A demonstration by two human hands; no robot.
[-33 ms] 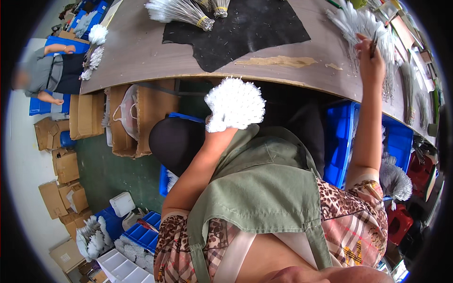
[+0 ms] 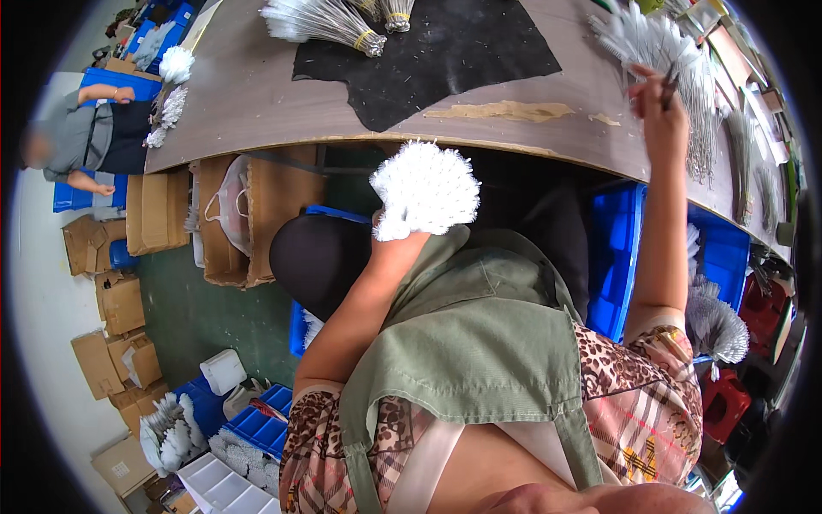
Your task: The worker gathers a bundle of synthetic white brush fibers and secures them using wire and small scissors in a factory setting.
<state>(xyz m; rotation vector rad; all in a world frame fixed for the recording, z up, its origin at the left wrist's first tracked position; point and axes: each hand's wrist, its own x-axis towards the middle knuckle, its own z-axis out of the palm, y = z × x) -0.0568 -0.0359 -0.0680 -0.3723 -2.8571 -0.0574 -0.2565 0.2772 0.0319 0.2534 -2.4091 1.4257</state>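
Note:
In front of my lap, my left hand (image 2: 401,246) is closed beneath a dense round bunch of white, bristly-tipped stems (image 2: 430,188). The bunch's heads face up and hide most of my fingers. My right hand (image 2: 664,116) is stretched out over the table's right side, with a small dark tool (image 2: 670,88) held in it. Motion blurs its fingertips, and the tool's exact kind is unclear. Just beyond and beside that hand lies a pile of feathery white stems (image 2: 646,43) with thin wiry stalks.
On the table (image 2: 248,103), tied bundles of white-tipped stems (image 2: 330,26) rest on and beside a black mat (image 2: 419,73). Blue bins (image 2: 618,257) stand under the right edge. Cardboard boxes (image 2: 158,210) are at the left, where another person (image 2: 86,133) is.
My right hand has shifted slightly left and toward me over the feathery stems, still with the dark tool. My left hand and its bunch have hardly moved.

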